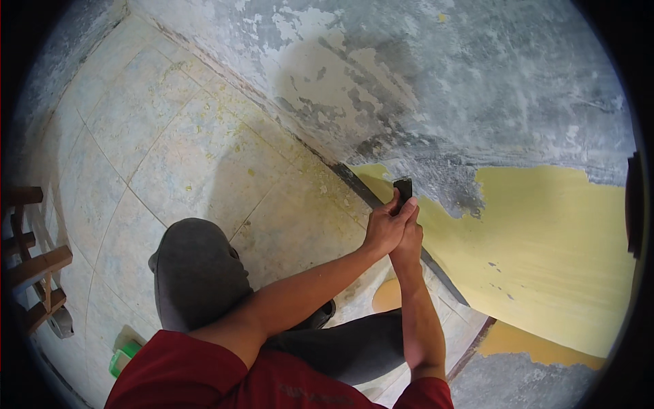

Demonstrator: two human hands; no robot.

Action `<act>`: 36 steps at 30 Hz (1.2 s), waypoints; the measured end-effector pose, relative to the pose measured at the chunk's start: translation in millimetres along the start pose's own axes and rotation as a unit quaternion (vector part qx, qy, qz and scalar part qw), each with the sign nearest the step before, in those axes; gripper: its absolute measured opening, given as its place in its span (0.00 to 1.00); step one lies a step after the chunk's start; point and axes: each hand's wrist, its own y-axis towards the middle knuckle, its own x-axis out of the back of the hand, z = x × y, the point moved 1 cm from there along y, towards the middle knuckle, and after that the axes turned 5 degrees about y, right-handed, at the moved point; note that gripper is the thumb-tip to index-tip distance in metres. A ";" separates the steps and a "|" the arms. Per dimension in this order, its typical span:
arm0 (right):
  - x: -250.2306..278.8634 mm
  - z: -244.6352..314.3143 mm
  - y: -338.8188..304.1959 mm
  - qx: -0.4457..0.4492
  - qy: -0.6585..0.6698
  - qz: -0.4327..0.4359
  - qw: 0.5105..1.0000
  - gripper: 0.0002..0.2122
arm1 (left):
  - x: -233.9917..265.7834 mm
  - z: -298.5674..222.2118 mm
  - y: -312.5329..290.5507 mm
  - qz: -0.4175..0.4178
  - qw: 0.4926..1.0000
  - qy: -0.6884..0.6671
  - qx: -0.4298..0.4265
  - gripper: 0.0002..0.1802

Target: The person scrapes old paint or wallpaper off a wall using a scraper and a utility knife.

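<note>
Both of my hands are closed together around a small dark scraper (403, 185), its flat end against the wall. My left hand (385, 228) wraps it from the left, thumb up along the handle. Pressed close beside it, my right hand (409, 235) grips from the right; most of the handle is hidden in the fingers. Around the tool, yellow paint (545, 232) covers the lower wall, with a ragged edge where it meets bare grey wall (518, 102). A darker grey patch (443, 180) lies just past the scraper.
Yellow flakes (238, 146) are scattered over the pale floor tiles (163, 150). A dark skirting strip (443, 276) runs along the wall's foot. Wooden furniture bars (41, 266) stand at the far left, a green object (125, 358) below them. My bent knee (201, 273) is near the middle.
</note>
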 end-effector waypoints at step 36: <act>35.5 16.7 -1.5 0.006 0.009 0.032 0.999 0.16 | -11.3 -30.6 -6.2 -0.047 0.994 -0.095 -0.022 0.44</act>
